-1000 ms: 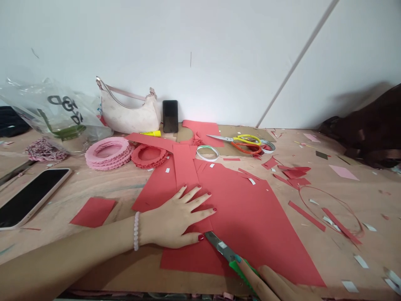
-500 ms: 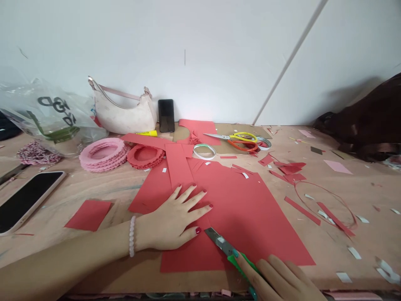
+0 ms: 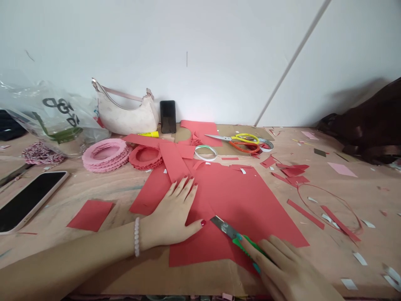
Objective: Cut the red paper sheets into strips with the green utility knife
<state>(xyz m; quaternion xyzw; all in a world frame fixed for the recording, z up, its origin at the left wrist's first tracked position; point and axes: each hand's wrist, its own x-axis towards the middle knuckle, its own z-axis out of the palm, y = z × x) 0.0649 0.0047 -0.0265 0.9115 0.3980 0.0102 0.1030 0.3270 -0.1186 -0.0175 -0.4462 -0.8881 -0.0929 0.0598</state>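
My left hand [image 3: 178, 213] lies flat on a large red paper sheet [image 3: 238, 196], with its fingers stretched away from me and the thumb out to the right. Beneath its fingertips runs a red paper strip [image 3: 175, 162]. In my right hand [image 3: 282, 263] is a green utility knife [image 3: 228, 229], gripped low along its handle. Its blade is out, and the tip meets the red sheet just right of my left thumb. The rear of the knife's handle is hidden under my fingers.
Scissors [image 3: 239, 140] and a tape roll [image 3: 206, 154] lie behind the sheet. Pink paper rings [image 3: 105, 155] and red rings [image 3: 145, 158] sit at the left, near a phone [image 3: 33, 200]. Paper scraps [image 3: 305, 214] litter the right side. A white handbag [image 3: 125, 113] leans on the wall.
The red sheet has turned and shifted slightly under my hands. My left fingers have drawn closer together and moved left. The knife tip has moved slightly away from me and to the right.
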